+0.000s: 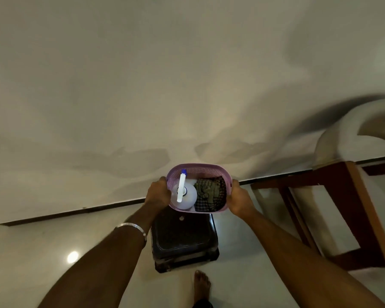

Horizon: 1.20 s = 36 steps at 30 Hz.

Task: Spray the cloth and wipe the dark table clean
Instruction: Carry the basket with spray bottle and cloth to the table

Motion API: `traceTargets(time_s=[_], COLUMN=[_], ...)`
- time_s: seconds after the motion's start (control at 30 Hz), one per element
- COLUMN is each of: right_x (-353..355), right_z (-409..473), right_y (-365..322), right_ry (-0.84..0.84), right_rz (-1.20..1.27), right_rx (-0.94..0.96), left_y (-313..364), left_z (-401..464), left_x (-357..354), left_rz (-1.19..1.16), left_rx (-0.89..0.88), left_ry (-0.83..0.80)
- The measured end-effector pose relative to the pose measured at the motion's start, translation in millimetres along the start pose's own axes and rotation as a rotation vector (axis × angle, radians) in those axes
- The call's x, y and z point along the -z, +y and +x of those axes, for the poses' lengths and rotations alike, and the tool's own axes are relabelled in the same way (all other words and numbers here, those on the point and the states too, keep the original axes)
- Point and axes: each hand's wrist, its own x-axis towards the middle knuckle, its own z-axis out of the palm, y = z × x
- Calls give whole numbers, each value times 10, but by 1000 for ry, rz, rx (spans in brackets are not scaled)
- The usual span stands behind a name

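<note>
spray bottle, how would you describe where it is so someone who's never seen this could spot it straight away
Find the small dark table low in the middle of the view; both hands hold a pink basket just above it. The spray bottle stands in the basket's left half, next to a crumpled checked cloth. It is the pale, translucent one, with a white sprayer tipped in blue.

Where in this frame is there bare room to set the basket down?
The dark table top is bare below the pink basket, which both hands grip. Pale floor is free on its left. Its right is crowded by a wooden frame. Inside the basket, spray bottle and cloth fill it.
</note>
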Motion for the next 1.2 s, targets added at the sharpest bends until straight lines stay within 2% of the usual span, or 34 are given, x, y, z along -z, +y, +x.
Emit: traceTargets(time_s=[0.27,0.5,1.0,1.2], right_x=[333,584,843,735], right_z=[-1108,-2226,-4650,-5892], right_y=[172,589,2043,2697], right_ry=[166,344,646,709], right_rz=[-19,-9,56,53], right_rx=[-4,-112,-352,-474], left_y=[402,984,2182,2524], left_z=[-590,-1437,-3415,-4571], left_x=[189,116,-753,-1233], left_rz=[45,74,154,239], left_rx=[-193,-379,-774,-943], left_ry=[-46,-123,-249,-317])
